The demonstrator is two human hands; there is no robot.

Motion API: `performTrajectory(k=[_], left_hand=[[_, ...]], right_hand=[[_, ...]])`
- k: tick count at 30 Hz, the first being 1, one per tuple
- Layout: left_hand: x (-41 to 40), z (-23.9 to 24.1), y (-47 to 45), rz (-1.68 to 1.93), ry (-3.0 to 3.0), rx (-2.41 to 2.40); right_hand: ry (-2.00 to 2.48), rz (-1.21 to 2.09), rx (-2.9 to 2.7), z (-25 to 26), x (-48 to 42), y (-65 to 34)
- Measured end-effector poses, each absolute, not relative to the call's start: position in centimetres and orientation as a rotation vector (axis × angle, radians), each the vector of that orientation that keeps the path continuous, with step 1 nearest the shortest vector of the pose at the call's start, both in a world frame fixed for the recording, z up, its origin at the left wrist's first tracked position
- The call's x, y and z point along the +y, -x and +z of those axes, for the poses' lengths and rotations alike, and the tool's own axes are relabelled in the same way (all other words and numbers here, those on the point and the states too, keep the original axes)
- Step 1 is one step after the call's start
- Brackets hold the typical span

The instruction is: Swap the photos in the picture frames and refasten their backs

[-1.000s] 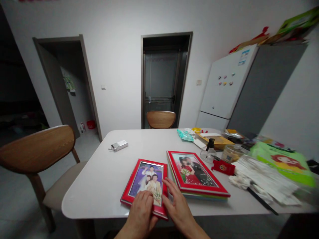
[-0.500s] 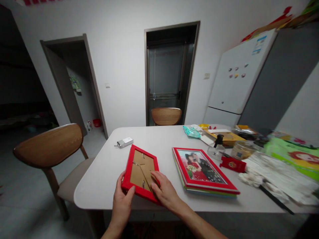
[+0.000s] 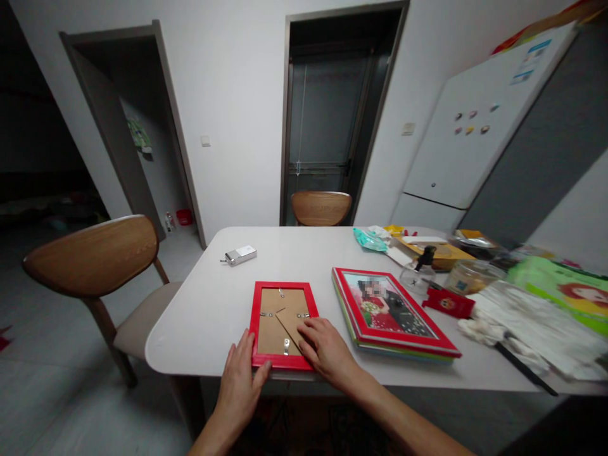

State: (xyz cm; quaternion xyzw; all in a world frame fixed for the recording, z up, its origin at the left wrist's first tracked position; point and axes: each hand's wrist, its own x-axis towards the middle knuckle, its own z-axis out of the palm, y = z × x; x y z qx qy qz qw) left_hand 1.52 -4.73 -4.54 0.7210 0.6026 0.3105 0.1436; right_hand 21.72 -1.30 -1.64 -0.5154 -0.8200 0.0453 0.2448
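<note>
A small red picture frame [image 3: 280,361] lies back side up at the table's front edge. Its brown backing board [image 3: 285,301] shows metal clips and a slanted cut line of the stand. My left hand [image 3: 240,373] grips the frame's lower left corner, thumb on the bottom edge and fingers along the left side. Curled over the lower right side is my right hand [image 3: 327,354], its fingertips reaching the backing; part of that corner is hidden. To the right, a larger red-framed photo [image 3: 392,307] of two people tops a stack of frames.
On the white table [image 3: 204,316], a small silver-grey device [image 3: 240,255] lies at the back left. Rightward are a glass bottle with a black pump [image 3: 422,266], a red packet [image 3: 448,303], white cloths [image 3: 517,329] and a green package [image 3: 560,285]. Wooden chairs [image 3: 95,253] stand around.
The red frame was tilted up in both hands; it has been lowered flat and turned square to the table edge. Both hands stay on it. The head view has tipped down slightly.
</note>
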Motion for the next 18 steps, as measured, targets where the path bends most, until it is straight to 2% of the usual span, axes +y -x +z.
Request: performTrajectory(k=[11, 18], left_hand=[[-3.4, -2.8, -1.5, 0.816, -2.232, 1.548], [-3.6, -3.2, -1.5, 0.862, -2.248, 1.533]], right_hand=[[1.044, 0.307, -2.5, -0.6, 0.3, -20.3], [1.1, 0.295, -2.439, -1.4, 0.5, -19.3]])
